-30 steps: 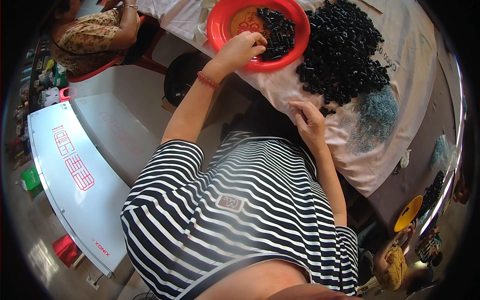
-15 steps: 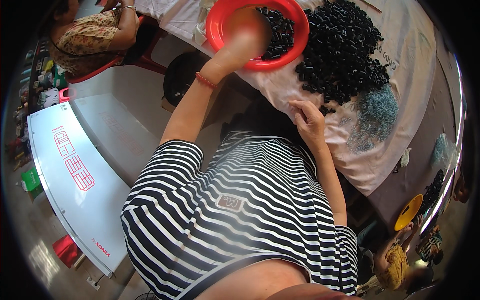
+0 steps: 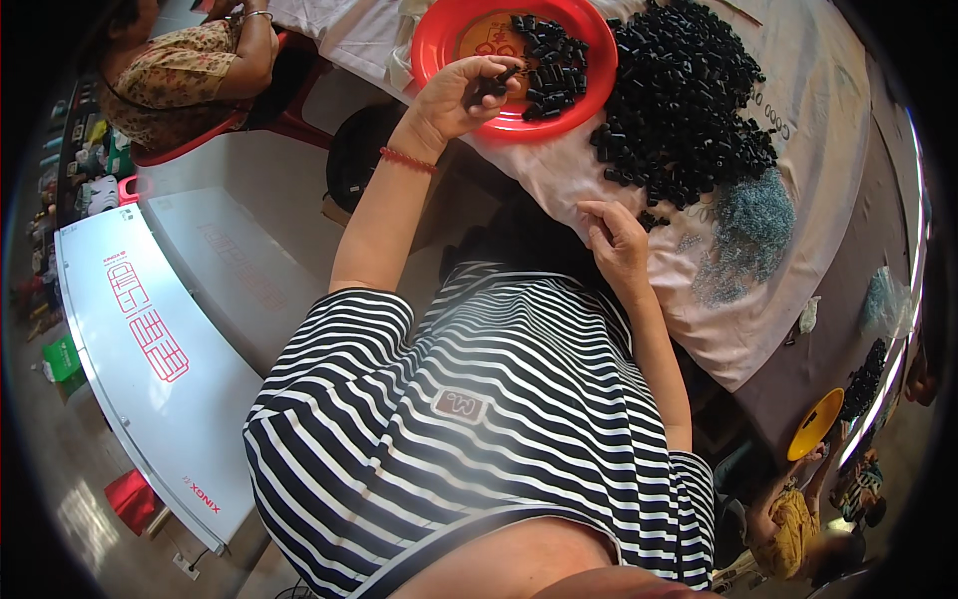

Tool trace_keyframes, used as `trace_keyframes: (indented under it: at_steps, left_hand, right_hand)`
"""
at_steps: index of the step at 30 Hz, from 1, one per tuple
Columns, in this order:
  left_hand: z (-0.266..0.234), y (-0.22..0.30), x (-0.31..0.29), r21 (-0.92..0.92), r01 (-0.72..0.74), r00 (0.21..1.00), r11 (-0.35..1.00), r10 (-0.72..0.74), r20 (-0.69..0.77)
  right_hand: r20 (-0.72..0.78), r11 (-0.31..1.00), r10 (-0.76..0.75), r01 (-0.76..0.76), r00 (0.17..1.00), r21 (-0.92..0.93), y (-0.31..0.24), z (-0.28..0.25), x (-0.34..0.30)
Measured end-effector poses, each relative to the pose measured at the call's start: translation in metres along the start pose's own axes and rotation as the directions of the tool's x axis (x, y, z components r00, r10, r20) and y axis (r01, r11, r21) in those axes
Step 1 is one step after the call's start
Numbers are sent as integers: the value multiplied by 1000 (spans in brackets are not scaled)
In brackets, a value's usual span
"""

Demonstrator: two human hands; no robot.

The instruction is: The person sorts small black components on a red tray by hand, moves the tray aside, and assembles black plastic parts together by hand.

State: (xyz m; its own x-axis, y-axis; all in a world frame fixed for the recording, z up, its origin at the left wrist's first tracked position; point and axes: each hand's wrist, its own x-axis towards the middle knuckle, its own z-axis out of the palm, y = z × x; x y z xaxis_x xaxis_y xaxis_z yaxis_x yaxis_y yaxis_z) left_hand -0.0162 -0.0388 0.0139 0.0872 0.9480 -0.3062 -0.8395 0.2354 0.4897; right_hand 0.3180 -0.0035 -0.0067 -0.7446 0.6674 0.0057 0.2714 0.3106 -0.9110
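Note:
My left hand (image 3: 464,97), with a red bead bracelet at the wrist, is closed around several small black tube-like pieces (image 3: 489,88) over the near left rim of a red plastic basin (image 3: 431,45). Inside the basin, black pieces (image 3: 555,85) of the same look lie on its right side, and a printed orange-yellow bottom shows on the left. At the table's near edge rests my right hand (image 3: 617,243), fingers bent together; what they hold, if anything, is hidden. Beyond it spreads a large heap of black pieces (image 3: 684,100) on a pale cloth (image 3: 733,344).
Small bluish-silver bits (image 3: 753,230) are heaped right of the black pile. A person in a flowered top (image 3: 170,75) sits at far left on a red chair (image 3: 299,95). A white freezer (image 3: 150,339) stands at left. A yellow basin (image 3: 815,424) is at lower right.
My left hand has come back from inside the basin toward its near left rim, now showing black pieces in its fingers and uncovering the basin's bottom. My right hand has stayed put.

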Motion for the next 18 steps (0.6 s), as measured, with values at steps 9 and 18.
trace_keyframes:
  at_steps: [9,18]
  left_hand:
    - [20,-17,7,438,30,934,898,131,-333]
    - [41,-42,9,931,178,897,-319,442,-20]
  right_hand:
    - [-24,1000,-6,6,1000,-5,3,1,-1]
    - [-22,1000,15,-15,1000,-2,2,0,-2]
